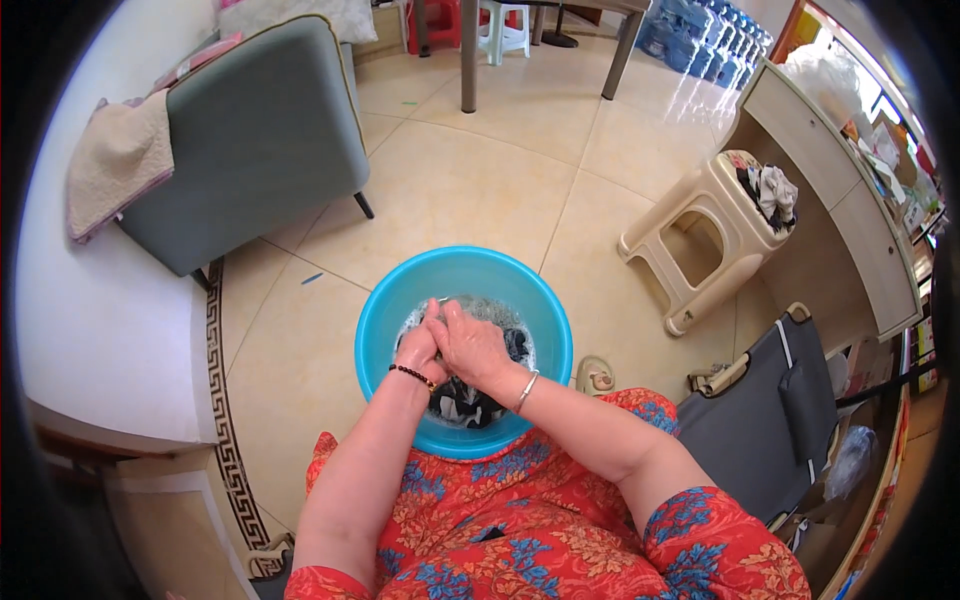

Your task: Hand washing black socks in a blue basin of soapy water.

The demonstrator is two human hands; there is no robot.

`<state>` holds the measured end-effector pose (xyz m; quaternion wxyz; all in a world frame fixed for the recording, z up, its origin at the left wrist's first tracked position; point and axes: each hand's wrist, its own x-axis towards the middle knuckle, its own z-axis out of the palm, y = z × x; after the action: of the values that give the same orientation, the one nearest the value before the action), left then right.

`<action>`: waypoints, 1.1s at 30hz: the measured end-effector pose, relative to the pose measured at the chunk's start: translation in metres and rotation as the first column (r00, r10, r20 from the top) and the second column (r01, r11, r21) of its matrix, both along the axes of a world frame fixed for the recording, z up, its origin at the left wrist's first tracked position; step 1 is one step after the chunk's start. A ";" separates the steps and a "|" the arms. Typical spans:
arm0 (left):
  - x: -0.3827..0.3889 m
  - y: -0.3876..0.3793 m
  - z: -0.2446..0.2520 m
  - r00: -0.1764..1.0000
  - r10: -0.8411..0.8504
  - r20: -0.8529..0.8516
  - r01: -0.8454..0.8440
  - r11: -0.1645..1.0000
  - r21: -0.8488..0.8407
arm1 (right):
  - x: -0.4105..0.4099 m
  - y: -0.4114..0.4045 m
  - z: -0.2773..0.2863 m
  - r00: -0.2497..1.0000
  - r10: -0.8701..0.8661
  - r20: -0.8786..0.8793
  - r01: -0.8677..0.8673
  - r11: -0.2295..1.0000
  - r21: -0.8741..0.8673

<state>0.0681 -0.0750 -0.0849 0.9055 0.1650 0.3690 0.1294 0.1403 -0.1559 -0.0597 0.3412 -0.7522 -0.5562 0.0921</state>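
A blue plastic basin (465,268) stands in front of me, close against my floral clothing. Soapy water (491,306) with foam fills its bottom, and dark and white wet cloth (469,409) lies in it. Over the middle of the basin my two hands press together. My left hand (418,351), below a dark bead bracelet, has its thumb raised against the other hand. My right hand (474,349), with a silver bangle at the wrist, curls over the left fingers. Whatever may be between the palms is hidden.
To the right stands a beige plastic stool (724,225) with crumpled cloths (774,193) on top, beside a desk (810,135). A grey folding chair (750,427) is at the lower right. A grey-blue sofa (255,142) stands at the left, table legs (469,60) ahead.
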 end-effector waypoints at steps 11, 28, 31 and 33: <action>0.012 0.001 -0.027 0.996 0.085 -0.031 -0.083 0.995 0.060 | 0.005 0.013 -0.014 0.999 -0.029 -0.040 0.031 0.998 0.062; -0.008 -0.010 0.015 0.975 0.132 -0.176 -0.073 0.948 0.311 | 0.008 0.012 -0.006 0.996 0.091 0.013 -0.091 0.971 0.221; -0.018 -0.005 0.039 0.996 0.082 -0.040 -0.061 0.925 0.376 | 0.025 0.013 0.027 0.716 0.004 -0.699 -0.079 0.994 -0.076; -0.021 0.002 0.051 0.989 0.033 0.143 -0.076 0.948 0.308 | 0.045 0.009 0.040 0.447 -0.076 -0.891 -0.076 0.990 -0.122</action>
<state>0.0476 -0.0734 -0.0339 0.8869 0.2870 0.2858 0.2220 0.1852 -0.1472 -0.0202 0.5272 -0.6136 -0.2854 0.5139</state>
